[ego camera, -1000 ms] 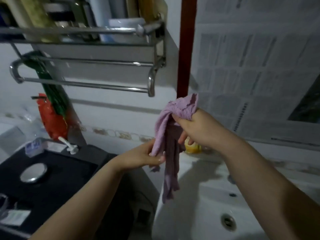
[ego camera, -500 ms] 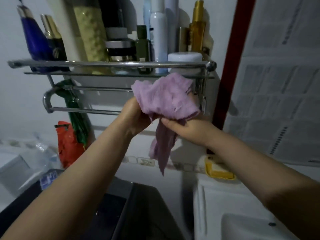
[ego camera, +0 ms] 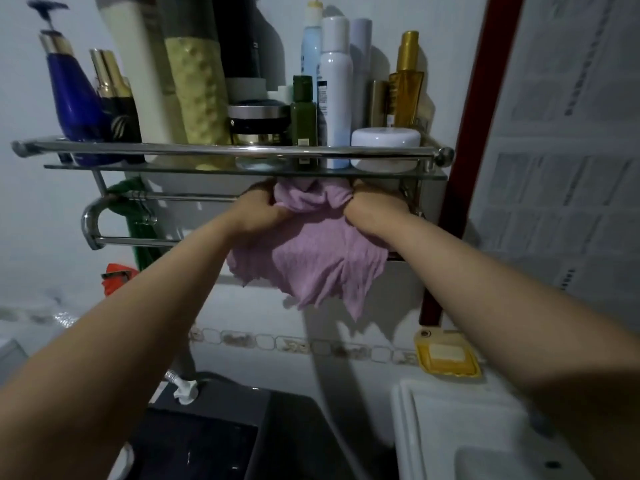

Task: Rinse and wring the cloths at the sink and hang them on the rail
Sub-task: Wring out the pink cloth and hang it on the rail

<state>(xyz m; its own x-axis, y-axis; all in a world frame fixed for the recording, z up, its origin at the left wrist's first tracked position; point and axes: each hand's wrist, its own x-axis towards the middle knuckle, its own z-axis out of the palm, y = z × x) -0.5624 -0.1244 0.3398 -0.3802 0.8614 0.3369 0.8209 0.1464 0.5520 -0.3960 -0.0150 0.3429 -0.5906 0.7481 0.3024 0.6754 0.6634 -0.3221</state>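
Head view, hanging step. Left hand [ego camera: 258, 211] and right hand [ego camera: 369, 214] each hold a bunched upper corner of the purple cloth [ego camera: 311, 258], fingers curled round the fabric in a tight grip. The cloth is raised against the rail [ego camera: 138, 241] of the wall rack, just under the glass shelf [ego camera: 214, 169]; its lower part hangs free, in folds, above the gap between the black counter [ego camera: 207, 438] and the sink [ego camera: 485, 427]. Whether the top edge already passes over a bar cannot be told: the hands and cloth cover that stretch.

Risks, as judged. The hands work close beneath the shelf, which is crowded with bottles [ego camera: 334, 91] and a white jar [ego camera: 385, 143]; an upward knock could topple them. A cloth released while bunched, or with too little draped behind the bar, may slide off and fall. A green cloth [ego camera: 140, 216] already occupies the rail's left end, limiting room to spread.
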